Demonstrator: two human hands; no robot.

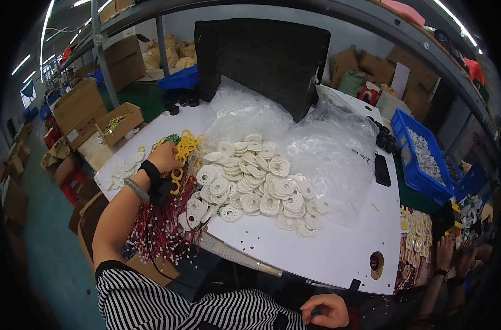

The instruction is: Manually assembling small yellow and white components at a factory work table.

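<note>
through the head view i have the yellow rings [189, 142] heaped at the table's left side, with red wires [146, 236] spilling over the near edge below them. the left hand [164, 157] is on this heap, its fingers bent down at the rings; i cannot tell from here how far they are closed or whether they have hold of one. a black band [150, 171] and a grey bangle [136, 190] circle that arm. just right of the heap i see a broad pile of white plates [253, 170] on the white table [316, 258], and smaller pale parts [121, 171] to its left. the right hand [328, 311] is well apart, low before the striped top, fingers loosely curled; i cannot tell whether it holds anything. behind the plates slump clear plastic bags [248, 113], against a dark panel [261, 60]. farther right stands a blue bin [405, 165], with a co-worker's hands [444, 253] nearer.
</note>
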